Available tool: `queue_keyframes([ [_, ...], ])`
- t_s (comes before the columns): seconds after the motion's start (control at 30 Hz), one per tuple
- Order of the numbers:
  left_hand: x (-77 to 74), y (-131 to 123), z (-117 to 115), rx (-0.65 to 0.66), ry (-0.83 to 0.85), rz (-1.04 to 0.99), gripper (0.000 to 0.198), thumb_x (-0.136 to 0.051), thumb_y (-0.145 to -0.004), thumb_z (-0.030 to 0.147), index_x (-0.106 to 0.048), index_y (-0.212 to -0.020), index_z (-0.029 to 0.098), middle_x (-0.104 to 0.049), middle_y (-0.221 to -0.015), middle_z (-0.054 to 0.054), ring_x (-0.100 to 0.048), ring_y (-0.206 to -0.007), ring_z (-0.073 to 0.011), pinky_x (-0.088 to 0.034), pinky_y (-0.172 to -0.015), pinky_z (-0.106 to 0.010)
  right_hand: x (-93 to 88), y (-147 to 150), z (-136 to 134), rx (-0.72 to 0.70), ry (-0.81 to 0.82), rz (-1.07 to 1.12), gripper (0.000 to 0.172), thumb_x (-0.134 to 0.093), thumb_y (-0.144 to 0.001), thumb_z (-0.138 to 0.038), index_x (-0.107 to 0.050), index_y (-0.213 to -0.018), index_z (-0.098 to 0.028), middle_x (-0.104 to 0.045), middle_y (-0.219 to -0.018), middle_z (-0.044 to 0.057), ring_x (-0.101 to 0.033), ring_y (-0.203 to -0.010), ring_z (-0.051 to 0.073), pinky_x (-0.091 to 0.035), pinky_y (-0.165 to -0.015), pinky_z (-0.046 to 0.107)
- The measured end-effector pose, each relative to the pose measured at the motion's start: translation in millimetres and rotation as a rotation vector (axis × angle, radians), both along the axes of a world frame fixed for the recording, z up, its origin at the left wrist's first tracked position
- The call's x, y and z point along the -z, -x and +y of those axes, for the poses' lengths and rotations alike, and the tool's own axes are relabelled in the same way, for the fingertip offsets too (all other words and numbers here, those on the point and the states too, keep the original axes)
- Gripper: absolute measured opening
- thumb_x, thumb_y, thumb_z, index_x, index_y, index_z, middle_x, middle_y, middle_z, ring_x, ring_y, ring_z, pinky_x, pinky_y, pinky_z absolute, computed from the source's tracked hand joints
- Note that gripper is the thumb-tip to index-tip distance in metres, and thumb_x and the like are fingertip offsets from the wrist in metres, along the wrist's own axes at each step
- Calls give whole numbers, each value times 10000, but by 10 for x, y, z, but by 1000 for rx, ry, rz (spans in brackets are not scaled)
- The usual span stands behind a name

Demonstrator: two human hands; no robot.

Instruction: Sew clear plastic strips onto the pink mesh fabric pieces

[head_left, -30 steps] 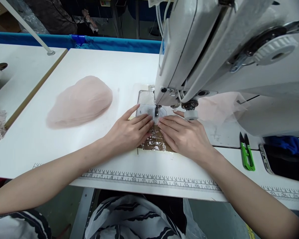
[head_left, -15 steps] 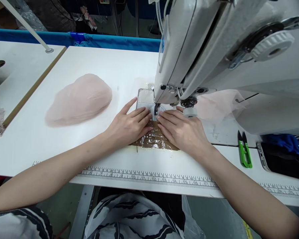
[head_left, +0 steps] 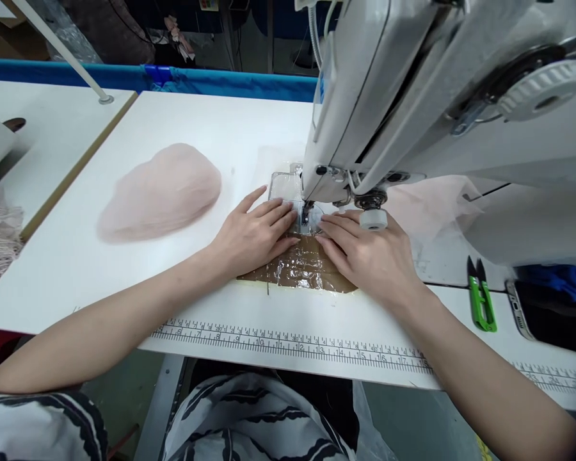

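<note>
My left hand (head_left: 259,235) lies flat, palm down, to the left of the sewing machine's presser foot (head_left: 308,212), its fingers stretched toward it. On the right side of the foot rests my right hand (head_left: 368,253), also palm down with fingers extended. Both sets of fingertips press around the clear plate area under the needle; any thin cloth beneath them is hard to make out. A shiny brown taped patch (head_left: 312,270) shows between the hands on the table. Sheer pale pink fabric (head_left: 429,197) spreads behind my right hand, under the machine arm.
A pile of sheer pink fabric (head_left: 168,189) lies on the white table (head_left: 211,121) at left. Green thread snips (head_left: 482,298) and a phone (head_left: 552,314) lie at right. The sewing machine head (head_left: 355,96) overhangs my right hand. A printed ruler (head_left: 288,344) lines the front edge.
The whole view has shifted slightly, so things appear a little further right. My hands sit slightly further apart, showing more of the brown patch; both remain flat by the presser foot.
</note>
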State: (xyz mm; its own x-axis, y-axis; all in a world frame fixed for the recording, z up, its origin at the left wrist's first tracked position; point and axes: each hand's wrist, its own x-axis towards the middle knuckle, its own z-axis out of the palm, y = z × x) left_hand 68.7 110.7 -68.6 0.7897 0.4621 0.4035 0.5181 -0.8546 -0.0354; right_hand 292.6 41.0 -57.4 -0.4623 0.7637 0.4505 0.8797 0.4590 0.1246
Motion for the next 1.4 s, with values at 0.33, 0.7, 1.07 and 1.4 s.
queue_keyframes([
  [0.33,-194,11,-296,168,-85,52,294,-516,-987,338,-709,-1015,118,-724,-895,-82,-678,-794,-191,-584,-754,-357,-31,112,-61,-177,95,162,320,-483,-925,-81,-668,-1182,-123,-738,-1156,89,-698,-995,217,-543,-860,360],
  [0.7,-220,101,-257,-170,82,29,379,-580,-918,521,-611,-961,145,-681,-905,-51,-633,-725,-162,-271,-430,-261,-78,103,-86,-415,25,606,315,-480,-743,8,-686,-780,-227,-736,-707,-3,-702,-702,165,-574,-655,315],
  [1.07,-251,72,-245,-326,371,112,183,-514,-985,323,-589,-1015,159,-641,-1014,-35,-559,-636,-116,-274,-492,-260,-178,196,-167,-359,681,756,182,-556,-901,-156,-724,-836,-186,-730,-700,-1,-652,-594,108,-495,-536,217],
  [1.4,-286,48,-309,-24,693,-488,49,-613,-911,164,-649,-877,167,-625,-730,38,-476,-563,-49,-380,-549,-187,-124,210,-190,18,466,932,187,-705,-847,-315,-710,-993,-199,-642,-619,-19,-549,-447,102,-462,-456,248],
])
